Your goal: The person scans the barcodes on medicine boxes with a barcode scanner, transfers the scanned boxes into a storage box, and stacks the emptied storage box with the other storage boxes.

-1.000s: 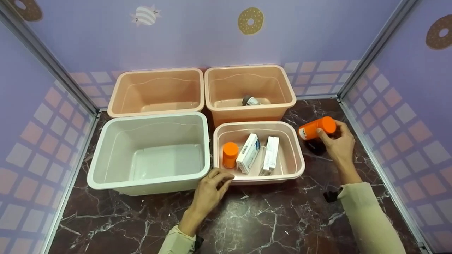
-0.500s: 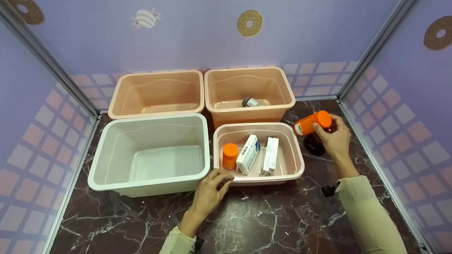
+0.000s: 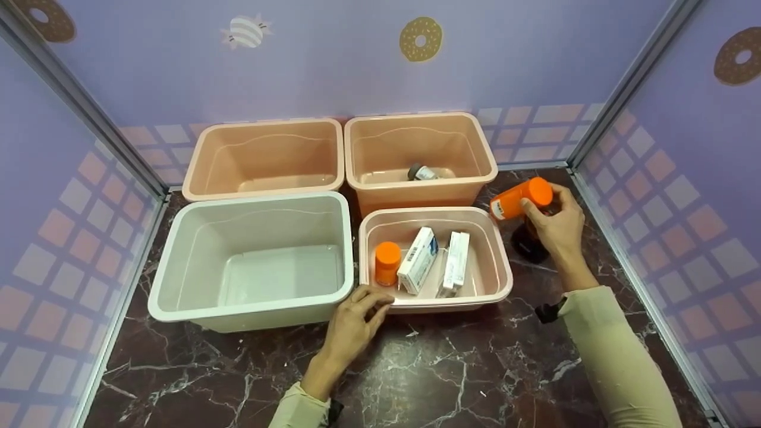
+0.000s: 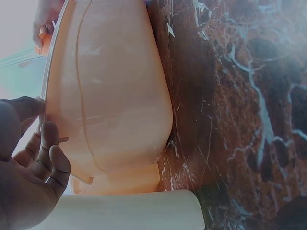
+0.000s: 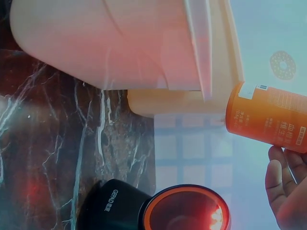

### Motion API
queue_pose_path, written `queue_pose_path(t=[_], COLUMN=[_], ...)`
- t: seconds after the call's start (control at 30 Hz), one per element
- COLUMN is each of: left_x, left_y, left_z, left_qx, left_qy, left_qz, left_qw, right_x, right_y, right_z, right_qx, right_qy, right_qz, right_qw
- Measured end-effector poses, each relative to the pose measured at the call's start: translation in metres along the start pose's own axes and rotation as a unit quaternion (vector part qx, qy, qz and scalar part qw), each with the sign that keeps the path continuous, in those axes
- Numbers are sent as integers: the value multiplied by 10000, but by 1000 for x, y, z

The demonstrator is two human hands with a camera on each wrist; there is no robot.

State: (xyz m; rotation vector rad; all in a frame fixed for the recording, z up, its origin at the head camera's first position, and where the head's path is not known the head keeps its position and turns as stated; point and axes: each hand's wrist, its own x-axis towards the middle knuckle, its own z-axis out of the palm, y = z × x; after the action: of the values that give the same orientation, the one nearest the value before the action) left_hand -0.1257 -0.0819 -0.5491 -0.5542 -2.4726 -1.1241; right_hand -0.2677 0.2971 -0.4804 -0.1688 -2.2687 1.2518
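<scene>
An orange pill bottle [image 3: 514,201] is held tilted in my right hand [image 3: 559,223], thumb on the near side, its labelled base pointing left. In the right wrist view the printed bottle [image 5: 264,115] shows beside the fingertips. Below it stands a black barcode scanner [image 3: 529,244]; its round window [image 5: 184,211] glows red. My left hand [image 3: 351,321] pinches the front left rim of the low pink bin [image 3: 502,285]. Inside that bin are another orange bottle [image 3: 387,264], a white medicine box [image 3: 418,260] and white boxes [image 3: 455,261] lying side by side.
A pale green bin [image 3: 250,315] stands left of the pink one. Two peach bins, the left [image 3: 264,125] and the right [image 3: 416,185], stand behind; the right one holds a small dark-capped bottle [image 3: 423,172]. Walls [image 3: 672,178] enclose the dark marbled table [image 3: 416,368].
My right hand has carried the orange bottle up and to the left, over the scanner and closer to the pink bin. The left hand stays at the rim.
</scene>
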Motion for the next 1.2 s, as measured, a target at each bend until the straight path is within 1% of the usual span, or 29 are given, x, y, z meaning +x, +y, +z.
queue_pose_path(t=[0.4,0.5,0.67,0.87,1.07,1.2], left_x=[-1,-1,0,1,0,-1], left_y=[-1,-1,0,0,-1,-2], left_z=[0,0,-1,-1,-1,0], left_qx=[-72,-141,-135,-48,-60,-66], left_qy=[80,45,-47,-59,-85,-62], left_qz=[86,51,-27,-16,-42,-6], left_qw=[9999,9999,9999,10000,9999,10000], right_x=[12,15,20,27,33,37], right_y=[-13,-16,-20,-25,-29,-32], right_z=[11,14,19,24,26,26], right_qx=[-8,-1,153,291,276,326], right_qy=[69,96,130,95,85,101], right_qz=[-62,-26,-28,-15,75,101], right_qw=[10000,10000,9998,9995,9996,9994])
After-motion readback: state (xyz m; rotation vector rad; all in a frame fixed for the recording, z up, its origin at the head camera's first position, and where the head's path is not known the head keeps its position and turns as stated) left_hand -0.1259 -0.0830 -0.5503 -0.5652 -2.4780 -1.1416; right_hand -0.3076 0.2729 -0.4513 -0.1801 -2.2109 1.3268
